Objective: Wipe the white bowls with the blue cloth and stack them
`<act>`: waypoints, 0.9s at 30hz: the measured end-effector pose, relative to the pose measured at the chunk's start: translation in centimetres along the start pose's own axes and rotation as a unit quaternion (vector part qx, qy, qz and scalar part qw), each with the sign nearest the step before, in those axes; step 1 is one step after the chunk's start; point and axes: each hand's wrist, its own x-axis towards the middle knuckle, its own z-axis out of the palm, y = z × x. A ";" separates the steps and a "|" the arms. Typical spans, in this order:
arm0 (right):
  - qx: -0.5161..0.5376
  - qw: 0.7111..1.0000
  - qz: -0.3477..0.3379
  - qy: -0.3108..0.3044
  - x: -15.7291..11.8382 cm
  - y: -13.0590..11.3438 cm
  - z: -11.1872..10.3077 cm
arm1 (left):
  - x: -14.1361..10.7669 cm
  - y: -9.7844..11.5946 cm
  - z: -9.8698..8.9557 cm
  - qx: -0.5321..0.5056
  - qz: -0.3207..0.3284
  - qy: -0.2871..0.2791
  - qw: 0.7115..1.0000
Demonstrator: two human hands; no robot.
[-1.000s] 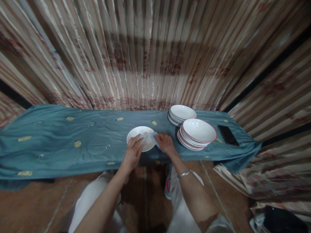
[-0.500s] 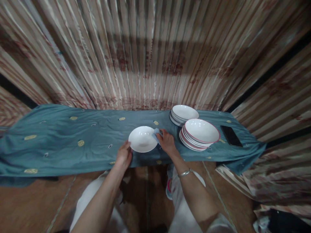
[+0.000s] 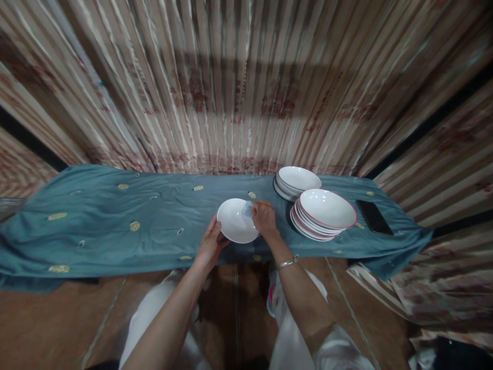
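A white plate (image 3: 234,226), round and shallow, is tilted a little above the cloth in front of me. My left hand (image 3: 210,241) grips its left rim, thumb on top and fingers underneath. In my right hand (image 3: 264,217) is a light blue cloth (image 3: 248,208), pinched and pressed against the plate's inner right side. Part of the blue cloth is hidden by my fingers. To the right stands a stack of red-rimmed dishes (image 3: 327,208), and behind it a stack of dark-rimmed dishes (image 3: 299,178).
A green tablecloth with pineapple prints (image 3: 154,216) covers the long narrow table. A black phone (image 3: 374,217) lies at its right end. Pleated patterned curtains (image 3: 215,103) hang close behind the table and at both sides.
The plate has been tilted up, with my left hand now further around its rim. My right hand has moved the blue cloth inward over the plate. The whole view has shifted slightly.
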 end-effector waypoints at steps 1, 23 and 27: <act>-0.005 1.000 -0.003 -0.001 0.1 -0.2 0.2 | -0.1 0.1 0.0 0.000 -0.005 -0.003 1.000; 0.213 0.969 -0.123 -0.022 -1.0 -7.1 -1.9 | 0.0 -0.1 0.6 0.018 0.008 0.003 1.000; 0.290 0.949 -0.114 -0.046 -3.3 -7.9 -2.2 | 0.3 -0.6 0.4 0.018 0.014 0.021 1.000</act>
